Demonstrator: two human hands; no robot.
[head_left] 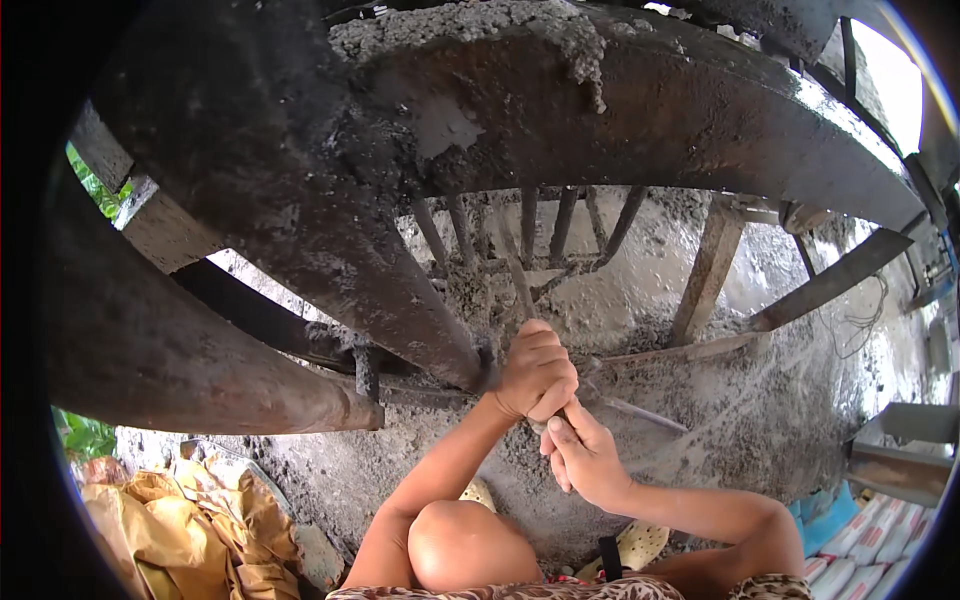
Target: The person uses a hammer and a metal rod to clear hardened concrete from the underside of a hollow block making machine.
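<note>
My left hand [540, 372] is closed in a fist around a long, thin, mud-coated rod [520, 285]. The rod runs up and away from the fist, under a heavy dark metal frame [640, 120]. Just below and to the right, my right hand [587, 452] has its fingers curled round the near end of the same rod, touching the left fist. Beyond the hands, several dark metal bars [530, 225] stand among wet grey sludge [610, 285]. Where the rod's far end meets the sludge is hard to make out.
A thick steel beam [350, 270] slants down close to my left hand, and a rusty pipe [230, 385] lies further left. A thin stick [645, 413] rests on the muddy ground. Crumpled yellow sacks [190, 520] lie lower left; stacked white packages [880, 530] sit lower right.
</note>
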